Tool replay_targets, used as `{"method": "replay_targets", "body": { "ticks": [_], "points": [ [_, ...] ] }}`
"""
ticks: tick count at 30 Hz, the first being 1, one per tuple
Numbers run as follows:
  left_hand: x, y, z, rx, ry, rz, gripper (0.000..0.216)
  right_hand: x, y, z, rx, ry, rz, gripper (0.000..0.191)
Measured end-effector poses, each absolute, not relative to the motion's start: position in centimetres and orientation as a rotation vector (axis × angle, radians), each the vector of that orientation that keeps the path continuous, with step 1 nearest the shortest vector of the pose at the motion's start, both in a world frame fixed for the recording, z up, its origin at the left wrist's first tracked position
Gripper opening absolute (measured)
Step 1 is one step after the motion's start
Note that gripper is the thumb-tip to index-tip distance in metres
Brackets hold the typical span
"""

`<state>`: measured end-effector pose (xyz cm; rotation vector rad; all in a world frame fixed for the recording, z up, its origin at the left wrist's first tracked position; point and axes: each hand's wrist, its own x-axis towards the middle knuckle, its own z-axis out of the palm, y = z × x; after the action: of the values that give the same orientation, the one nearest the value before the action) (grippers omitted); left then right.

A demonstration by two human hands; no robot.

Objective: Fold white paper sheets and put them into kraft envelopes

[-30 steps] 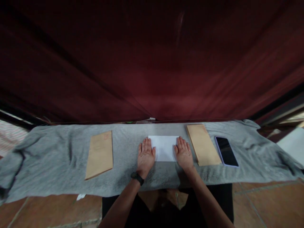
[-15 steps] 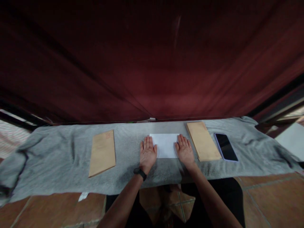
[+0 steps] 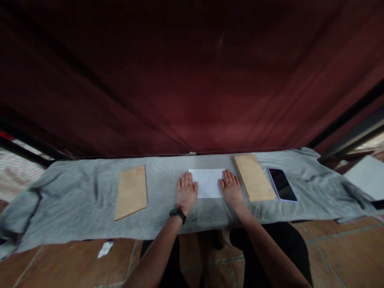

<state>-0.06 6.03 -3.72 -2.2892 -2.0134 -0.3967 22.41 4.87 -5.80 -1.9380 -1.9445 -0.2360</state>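
A white sheet of paper lies flat on a grey cloth. My left hand, with a black watch on its wrist, lies flat with fingers stretched out over the sheet's left edge. My right hand lies flat in the same way over the right edge. Neither hand holds anything.
A brown envelope lies to the left of my hands, another brown envelope to the right. Beside that one rests a dark phone. A dark red curtain hangs behind the cloth. A scrap of white paper lies on the tiled floor.
My hands have stayed flat on the sheet's two edges. Only the view has shifted slightly as my head moved.
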Motion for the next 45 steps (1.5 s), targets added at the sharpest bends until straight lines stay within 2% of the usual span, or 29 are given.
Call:
{"method": "replay_targets", "body": {
  "ticks": [10,17,28,33,38,45],
  "points": [
    [0.2,5.8,-3.3,-2.297,-1.981,-0.414,0.06,22.7,5.0,-6.2,-1.893,-1.936,-0.24,0.056],
    [1.8,5.0,-1.5,-2.596,-1.567,-0.311,0.056,22.5,5.1,-5.8,-1.928,-1.911,-0.218,0.056],
    [3.7,4.3,-3.6,-2.801,-1.533,-0.394,0.054,23.3,5.9,-6.4,-1.942,-1.98,-0.214,0.058],
    [4.1,4.3,-3.5,-2.832,-1.541,-0.369,0.055,20.2,7.6,-5.7,-1.574,-2.166,0.089,0.055],
    [4.4,4.3,-3.9,-2.845,-1.518,-0.359,0.056,15.7,7.4,-5.8,-1.553,-2.052,0.343,0.063],
    [3.4,4.6,-4.1,-2.782,-1.573,-0.397,0.061,18.2,6.7,-5.4,-1.689,-2.204,0.08,0.06]
  ]
}}
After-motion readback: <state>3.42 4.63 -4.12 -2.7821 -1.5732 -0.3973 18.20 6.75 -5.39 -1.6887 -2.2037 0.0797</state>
